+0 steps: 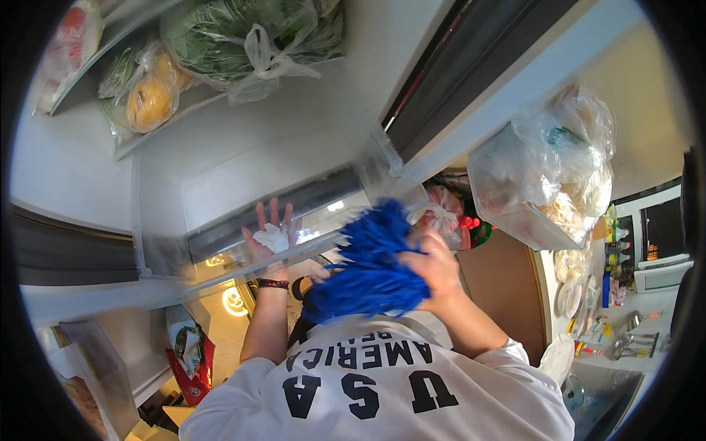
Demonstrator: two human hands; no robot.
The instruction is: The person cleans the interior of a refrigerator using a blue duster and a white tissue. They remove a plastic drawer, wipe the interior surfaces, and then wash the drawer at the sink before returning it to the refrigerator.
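Note:
My left hand (268, 229) shows palm up through the clear plastic wall of a bin, its fingers spread. A crumpled white piece (272, 238), like tissue or cloth, lies at the palm. Whether this hand bears the bin's weight, I cannot tell. The clear fridge bin (138, 220) spans the space before me, tilted, at the open fridge. My right hand (436, 264) grips a shaggy blue cloth (369, 259) at its right side, near the bin's right corner. The cloth is blurred and hides part of the fingers.
Bagged leafy greens (220, 44) and bagged orange-yellow produce (150, 102) sit on a shelf above. Right of me, a clear bin (524, 204) holds plastic bags. A red bag (193, 369) and a fridge door bin (83, 353) are at lower left. Plates (570, 297) stand at far right.

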